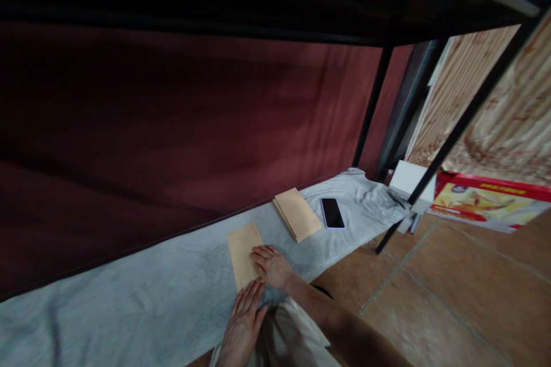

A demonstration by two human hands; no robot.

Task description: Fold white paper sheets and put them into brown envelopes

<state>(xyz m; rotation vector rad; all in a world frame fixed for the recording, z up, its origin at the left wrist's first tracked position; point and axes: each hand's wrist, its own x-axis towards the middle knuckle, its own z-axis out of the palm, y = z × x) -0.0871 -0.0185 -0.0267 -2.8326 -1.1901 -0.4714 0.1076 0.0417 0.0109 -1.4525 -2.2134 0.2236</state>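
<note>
Envelope [243, 252], tan and flat, lies on the grey cloth [129, 298], with a stack of similar envelopes [297, 213] and a dark phone [332, 213] just beyond it. Right hand [272, 266] presses flat on the envelope's near right edge, fingers together; left hand [243, 321] lies open, fingertips touching its near end.

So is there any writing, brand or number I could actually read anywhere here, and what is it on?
None can be read.
Red and yellow box on the floor: a strip of yellow print along its top, too blurred to read.
Phone: screen dark, nothing shown.
Single brown envelope under the right hand and by the left hand: no print visible.
Stack of brown envelopes: plain.
White box: no visible marking.
</note>
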